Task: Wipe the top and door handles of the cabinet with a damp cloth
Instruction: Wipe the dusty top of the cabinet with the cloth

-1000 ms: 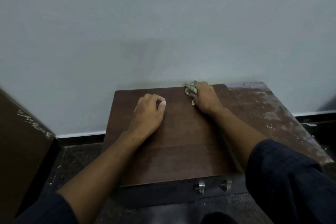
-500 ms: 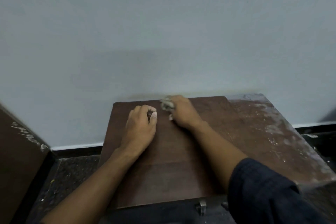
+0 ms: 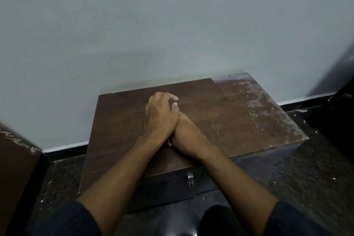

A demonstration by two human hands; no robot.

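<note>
The low brown cabinet (image 3: 122,120) stands against the wall; the left part of its top is dark and smooth, the right part (image 3: 249,105) is coated in pale dust. My left hand (image 3: 160,115) rests on the top near the middle, fingers loosely curled and holding nothing. My right hand (image 3: 184,136) lies just in front of it, tucked against the left wrist, fingers curled under. It grips the cloth (image 3: 169,142), of which only a small pale scrap shows at the hand's left edge. One metal door handle (image 3: 190,179) shows on the dark front face.
A pale wall rises right behind the cabinet. Dark speckled floor (image 3: 287,174) surrounds it. A brown furniture panel (image 3: 13,161) with white scuffs stands at the left. A dark object fills the far right corner (image 3: 337,109).
My right hand with the cloth slid from the back edge of the top toward the front and now sits against my left wrist. My left hand stayed resting on the top.
</note>
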